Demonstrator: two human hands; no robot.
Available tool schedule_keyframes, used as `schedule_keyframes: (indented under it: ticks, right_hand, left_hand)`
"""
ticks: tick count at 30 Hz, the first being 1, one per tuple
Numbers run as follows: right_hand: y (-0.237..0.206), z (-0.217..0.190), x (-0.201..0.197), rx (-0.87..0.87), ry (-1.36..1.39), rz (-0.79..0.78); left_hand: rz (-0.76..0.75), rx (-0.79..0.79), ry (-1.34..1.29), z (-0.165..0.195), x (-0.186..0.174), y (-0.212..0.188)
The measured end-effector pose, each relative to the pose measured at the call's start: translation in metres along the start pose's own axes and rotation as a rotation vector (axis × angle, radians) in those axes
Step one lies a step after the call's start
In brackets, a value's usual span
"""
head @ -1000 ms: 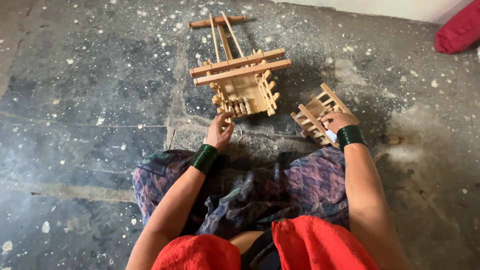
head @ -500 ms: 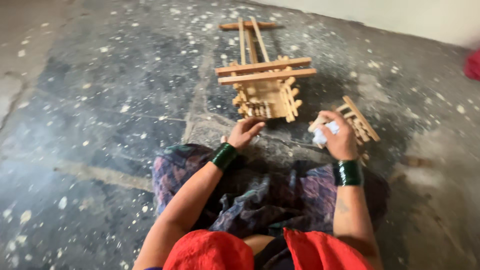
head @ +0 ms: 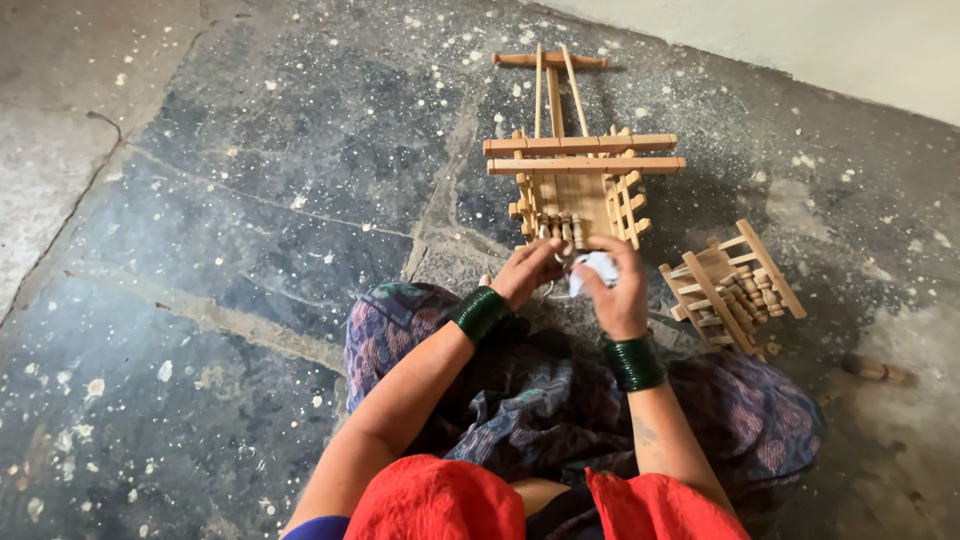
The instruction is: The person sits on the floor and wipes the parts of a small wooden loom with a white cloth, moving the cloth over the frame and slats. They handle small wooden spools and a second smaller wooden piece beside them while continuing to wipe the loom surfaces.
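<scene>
Both hands meet at a pale wooden cart.
Right hand (head: 617, 290) pinches a crumpled white cloth (head: 597, 268); left hand (head: 527, 270), fingers curled, touches the slatted wooden cart (head: 575, 190) just beyond.

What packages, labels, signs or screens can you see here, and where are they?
No labels, signs or screens in view.
Small white crumpled packet or paper: pinched in the right hand, the left hand beside it, just in front of the wooden slatted toy cart; I cannot tell whether it is a package.
</scene>
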State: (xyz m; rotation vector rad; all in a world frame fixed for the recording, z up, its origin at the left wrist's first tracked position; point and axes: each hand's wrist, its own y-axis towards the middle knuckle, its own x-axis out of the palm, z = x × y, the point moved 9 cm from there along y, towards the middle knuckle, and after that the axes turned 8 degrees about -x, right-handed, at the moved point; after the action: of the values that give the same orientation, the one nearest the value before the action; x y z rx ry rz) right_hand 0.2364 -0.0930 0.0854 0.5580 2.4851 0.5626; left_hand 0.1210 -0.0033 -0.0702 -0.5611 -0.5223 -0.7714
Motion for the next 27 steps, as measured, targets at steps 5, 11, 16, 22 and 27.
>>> schedule_keyframes:
  ticks: [5, 11, 16, 22, 27]
  right_hand:
    - [0.003, 0.035, -0.031, 0.083, -0.017, 0.287]
    - [0.020, 0.001, -0.007, -0.349, -0.397, 0.315]
    - [0.015, -0.015, 0.028, -0.313, -0.280, 0.238]
    - [-0.009, 0.000, 0.041, -0.086, 0.055, 0.082]
    - [-0.014, 0.028, 0.035, 0.039, 0.022, 0.028]
  left_hand:
    - [-0.045, -0.002, -0.161, 0.011, 0.002, 0.000]
    - [-0.259, -0.071, -0.009, 0.011, 0.033, -0.017]
    - [-0.137, 0.004, -0.098, 0.019, 0.016, -0.012]
    - [-0.040, 0.043, -0.190, 0.018, -0.007, -0.006]
    - [-0.093, 0.056, -0.210, 0.020, -0.003, -0.003]
